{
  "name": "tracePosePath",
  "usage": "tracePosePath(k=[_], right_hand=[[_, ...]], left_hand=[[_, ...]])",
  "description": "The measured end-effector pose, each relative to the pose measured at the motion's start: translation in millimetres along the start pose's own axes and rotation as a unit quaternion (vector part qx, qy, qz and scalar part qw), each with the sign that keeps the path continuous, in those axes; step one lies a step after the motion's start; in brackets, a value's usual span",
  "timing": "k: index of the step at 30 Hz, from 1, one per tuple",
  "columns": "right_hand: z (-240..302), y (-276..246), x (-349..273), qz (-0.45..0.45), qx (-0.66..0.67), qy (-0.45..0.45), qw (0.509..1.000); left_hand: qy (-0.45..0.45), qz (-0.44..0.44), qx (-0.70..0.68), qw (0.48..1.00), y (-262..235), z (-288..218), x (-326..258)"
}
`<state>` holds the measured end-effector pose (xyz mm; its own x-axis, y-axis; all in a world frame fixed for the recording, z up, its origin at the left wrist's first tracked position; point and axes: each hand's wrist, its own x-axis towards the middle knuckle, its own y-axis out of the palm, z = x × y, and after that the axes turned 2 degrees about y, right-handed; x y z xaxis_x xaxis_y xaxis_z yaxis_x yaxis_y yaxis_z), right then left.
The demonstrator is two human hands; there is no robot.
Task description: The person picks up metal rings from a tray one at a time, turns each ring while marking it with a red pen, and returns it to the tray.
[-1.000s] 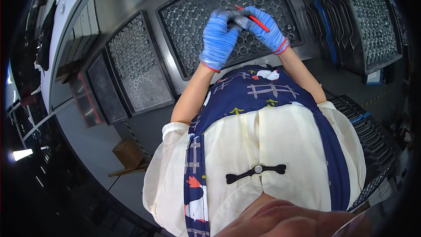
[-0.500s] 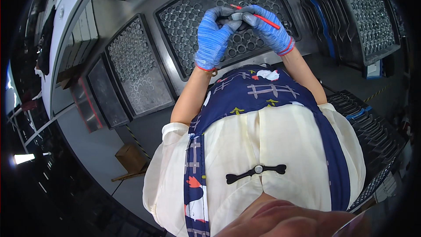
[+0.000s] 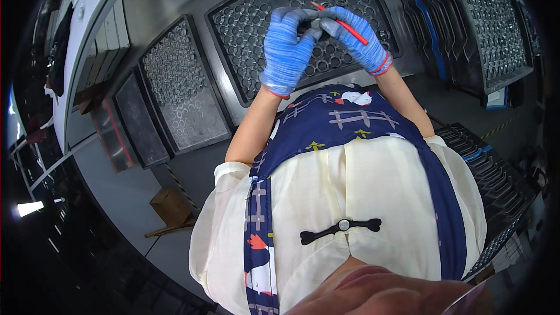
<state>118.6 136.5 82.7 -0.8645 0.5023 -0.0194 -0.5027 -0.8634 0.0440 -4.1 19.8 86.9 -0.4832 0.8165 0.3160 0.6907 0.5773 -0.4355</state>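
Both my hands wear blue gloves with grey fingertips and meet over a black tray (image 3: 220, 16) of metal rings (image 3: 245, 52). My left hand (image 3: 287, 46) is closed, its thumb and fingers pinching what seems to be a small grey metal ring, mostly hidden by the fingertips. My right hand (image 3: 357, 38) is closed too, its fingertips against that same part. A red pencil (image 3: 353, 32) lies across the right fingers, held there with its point toward the upper left.
To the left, another tray (image 3: 204, 128) of rings leans beside a bare dark tray (image 3: 140, 119). Stacked black trays (image 3: 434, 29) stand at the right, the front one full of rings. More black trays (image 3: 490, 163) are lower right. A cardboard box (image 3: 172, 205) sits at lower left.
My left hand has turned slightly, and its fingers now cover more of the small grey part. The pencil has shifted a little in my right hand.
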Motion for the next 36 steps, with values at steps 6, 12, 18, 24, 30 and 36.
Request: tracePosePath(k=[6, 12, 18, 24, 30, 36], right_hand=[[-8.0, -4.9, 9.5, 0.007, 0.055, 0.005, 0.998], [-7.2, -4.6, 8.1, 0.009, -0.001, -0.009, 1.0], [-4.1, -5.0, 13.3, 0.012, 0.058, 0.002, 0.998], [-3.5, -3.3, 15.4, 0.013, 0.048, -0.013, 0.999], [-4.0, -2.8, 13.6, 0.01, -0.02, -0.017, 1.0], [-7.2, -3.6, 16.8, 0.017, 0.088, 0.009, 0.996]], left_hand=[[-0.188, -0.03, -0.294, 0.936, 0.1, 0.2, 4.0], [-0.036, 0.002, -0.054, 0.998, -3.4, 3.3, 6.1], [-0.181, -0.024, -0.277, 0.943, -1.0, 4.5, 7.1], [-0.165, -0.033, -0.273, 0.947, -0.6, 9.1, 6.9], [-0.058, 0.002, -0.07, 0.996, -6.4, 3.9, 9.3], [-0.2, -0.027, -0.308, 0.93, -7.0, -2.4, 10.7]])
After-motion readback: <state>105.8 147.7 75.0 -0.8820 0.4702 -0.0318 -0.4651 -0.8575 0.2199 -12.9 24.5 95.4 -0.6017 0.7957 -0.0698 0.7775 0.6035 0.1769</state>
